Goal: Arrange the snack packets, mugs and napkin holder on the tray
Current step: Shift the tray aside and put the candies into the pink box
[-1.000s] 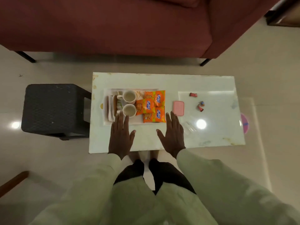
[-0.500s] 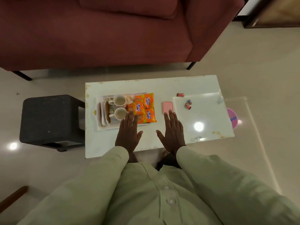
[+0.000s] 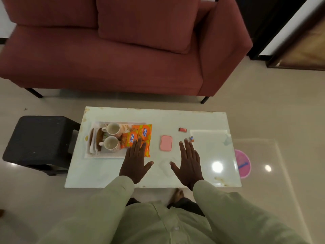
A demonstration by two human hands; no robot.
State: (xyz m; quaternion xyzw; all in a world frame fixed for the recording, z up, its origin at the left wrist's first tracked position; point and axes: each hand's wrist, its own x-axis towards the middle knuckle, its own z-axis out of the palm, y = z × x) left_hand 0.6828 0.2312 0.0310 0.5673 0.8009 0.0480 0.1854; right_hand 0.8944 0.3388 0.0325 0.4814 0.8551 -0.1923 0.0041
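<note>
As left hand (image 3: 135, 162) spreads flat, mugs (image 3: 113, 128) on tray (image 3: 105, 154)

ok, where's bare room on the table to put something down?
Free: the near-left corner of the table, between the tray and the left hand; the far strip behind the tray; the right end past the right hand. Crowded: the tray, packed with mugs, napkin holder and snack packets. A pink box lies beyond the gap between the hands.

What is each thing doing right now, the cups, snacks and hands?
Mugs: upright, on the tray.
Packets: flat, overlapping, partly off tray.
Napkin holder: on tray, beside mugs.
Pink box: flat on table.
Left hand: open, fingers over a packet.
Right hand: open, holding nothing.
</note>
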